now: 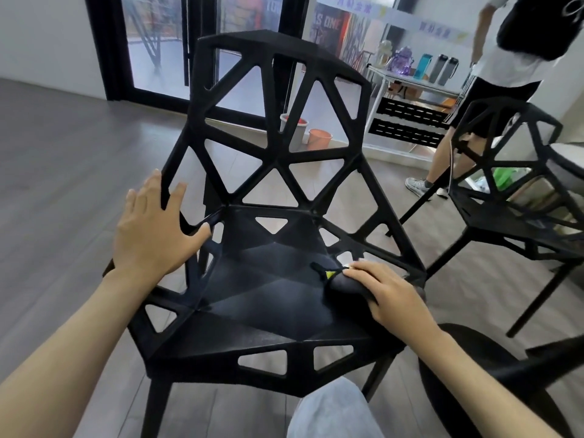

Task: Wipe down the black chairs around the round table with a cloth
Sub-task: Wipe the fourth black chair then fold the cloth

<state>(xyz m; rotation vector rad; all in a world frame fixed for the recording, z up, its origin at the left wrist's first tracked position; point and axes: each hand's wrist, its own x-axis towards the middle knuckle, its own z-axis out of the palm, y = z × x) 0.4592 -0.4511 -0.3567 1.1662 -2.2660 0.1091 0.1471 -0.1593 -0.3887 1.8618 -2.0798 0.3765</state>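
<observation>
Right hand [390, 294] presses a dark cloth [344, 282] on the black chair [252, 298]; left hand [155, 226] splayed on its frame.

Black lattice chair [278, 197] upright, dark cloth [344, 284] bunched on its seat's right edge, second black chair [505, 197] right

Nearest chair [252, 279] in front, second chair [512, 191] to its right. Left hand [151, 229] on nearest chair's left frame; right hand [388, 295] atop cloth [344, 284] on seat's right edge. Behind, probably two buckets [303, 131] on floor.
</observation>
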